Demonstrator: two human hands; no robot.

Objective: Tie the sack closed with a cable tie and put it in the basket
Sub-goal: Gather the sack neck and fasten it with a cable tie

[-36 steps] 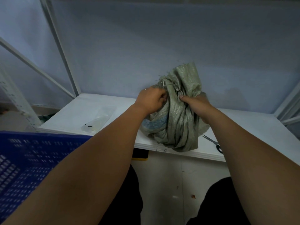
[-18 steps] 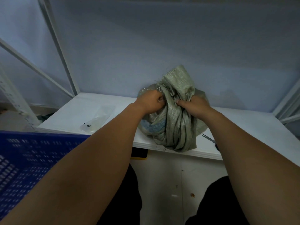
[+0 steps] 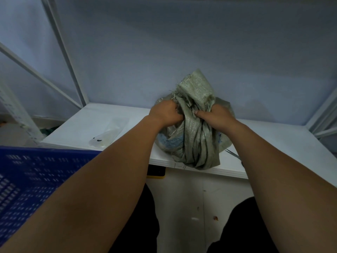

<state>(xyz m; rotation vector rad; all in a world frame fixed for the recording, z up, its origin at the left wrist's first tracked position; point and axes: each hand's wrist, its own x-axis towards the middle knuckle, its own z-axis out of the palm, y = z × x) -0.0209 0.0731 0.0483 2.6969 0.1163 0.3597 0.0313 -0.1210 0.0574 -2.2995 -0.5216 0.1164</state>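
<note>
Scissors (image 3: 232,154) lie on the white table (image 3: 273,143), beside white metal struts (image 3: 70,57).

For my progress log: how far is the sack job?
Done: the sack mouth is bunched together. In hand: left hand and right hand grip the bunch on the table. Left: no cable tie visible around it; the sack is not in the blue basket.

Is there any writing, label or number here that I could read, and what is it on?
Nothing reads clearly.
Table edge: dark pen-like marks below the sack, too small to read.
White post at left: faint print, blurred.
Clear packet: black specks, illegible.
</note>
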